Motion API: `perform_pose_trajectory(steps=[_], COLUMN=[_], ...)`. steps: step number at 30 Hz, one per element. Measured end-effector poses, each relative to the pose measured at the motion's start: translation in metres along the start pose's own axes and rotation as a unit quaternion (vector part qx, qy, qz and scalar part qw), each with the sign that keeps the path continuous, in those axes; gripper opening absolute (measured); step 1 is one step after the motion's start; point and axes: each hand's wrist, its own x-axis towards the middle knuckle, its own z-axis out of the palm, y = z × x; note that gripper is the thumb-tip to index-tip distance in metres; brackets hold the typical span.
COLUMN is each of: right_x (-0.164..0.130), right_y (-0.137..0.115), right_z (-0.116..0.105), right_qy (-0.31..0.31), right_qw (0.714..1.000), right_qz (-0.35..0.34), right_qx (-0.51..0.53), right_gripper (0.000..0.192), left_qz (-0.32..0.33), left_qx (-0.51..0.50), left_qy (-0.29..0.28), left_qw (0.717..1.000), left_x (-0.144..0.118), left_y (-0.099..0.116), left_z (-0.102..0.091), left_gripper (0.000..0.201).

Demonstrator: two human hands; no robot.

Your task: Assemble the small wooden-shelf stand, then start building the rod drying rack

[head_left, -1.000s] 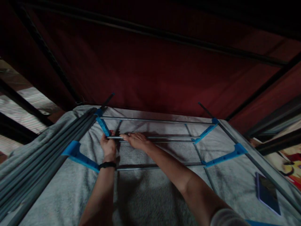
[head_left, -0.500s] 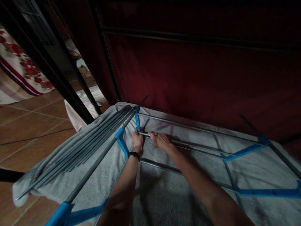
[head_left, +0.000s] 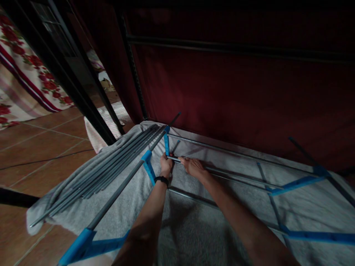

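Rod [head_left: 222, 171] gripped by both hands: left hand [head_left: 166, 166] closed on end at blue bracket [head_left: 166, 145], right hand [head_left: 194, 167] wrapped beside; loose rods [head_left: 111, 171] bundled left on towel [head_left: 188, 229], count unclear

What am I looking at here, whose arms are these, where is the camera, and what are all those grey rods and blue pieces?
The camera sits on a person's head and looks forward and down, so the two bare arms reaching away are that person's own. The left hand, with a black band at its wrist, is closed around the end of a thin metal rod beside a blue plastic connector. The right hand rests on the same rod a little further along. The rod belongs to a grey tube frame with blue brackets, lying on a grey towel on a tiled floor. A bundle of loose grey rods lies on the towel's left side. Behind is a dark red fabric wall.
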Motion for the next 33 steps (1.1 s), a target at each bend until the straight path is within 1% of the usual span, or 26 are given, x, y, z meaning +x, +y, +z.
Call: perform_pose_trajectory(steps=[3, 7, 10, 16, 22, 33], right_x=[0.0, -0.001, -0.001, -0.004, -0.008, -0.013], right_y=[-0.001, -0.003, -0.002, 0.001, 0.003, 0.003], right_z=[0.001, -0.003, -0.01, -0.029, -0.044, -0.059], right_qy=[0.014, 0.031, 0.053, 0.101, 0.104, 0.11], right_qw=[1.0, 0.999, 0.998, 0.994, 0.994, 0.994], right_qz=[0.001, 0.001, 0.004, -0.008, -0.011, -0.009], right_qx=[0.017, 0.036, 0.045, 0.025, 0.029, 0.025], right_gripper=[0.044, 0.043, 0.043, 0.044, 0.043, 0.043], left_qz=[0.01, 0.008, -0.001, -0.025, -0.045, -0.055], left_qx=[0.005, 0.012, 0.015, 0.014, 0.009, -0.015], left_qy=[0.003, 0.002, 0.003, 0.008, 0.012, 0.022], left_qw=[1.0, 1.0, 1.0, 1.0, 0.999, 0.998], left_x=[0.0, 0.001, 0.002, 0.003, 0.008, 0.012], left_y=[-0.001, 0.0, 0.002, 0.003, -0.003, -0.005], left_z=[0.001, 0.002, 0.003, 0.005, 0.008, 0.009], left_gripper=[0.015, 0.017, 0.016, 0.018, 0.024, 0.027])
